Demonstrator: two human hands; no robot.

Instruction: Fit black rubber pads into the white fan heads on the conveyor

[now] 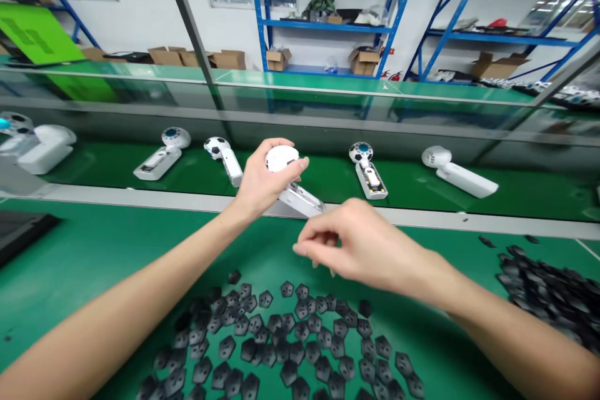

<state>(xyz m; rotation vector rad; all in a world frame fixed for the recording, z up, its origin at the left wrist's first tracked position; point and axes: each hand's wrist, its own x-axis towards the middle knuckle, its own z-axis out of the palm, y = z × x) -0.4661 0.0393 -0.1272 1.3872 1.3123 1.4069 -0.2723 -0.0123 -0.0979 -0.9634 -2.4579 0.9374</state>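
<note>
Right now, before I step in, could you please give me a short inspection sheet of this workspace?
surface: green mat bench, with a green belt beyond it.
job's things: white handheld device with a ball-patterned head; loose black pentagonal pieces, and a second heap at right.
clutter: dark flat panel at the bench's left edge.
hands: left hand grips the device; right hand pinches above the pieces, anything held hidden.
cables: nothing seen.
surroundings: more white devices on the belt; blue shelving, cardboard boxes.

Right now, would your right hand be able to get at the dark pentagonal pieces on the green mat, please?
Probably yes: the right hand hangs just above the dark pentagonal pieces, and nothing lies between them.
</note>
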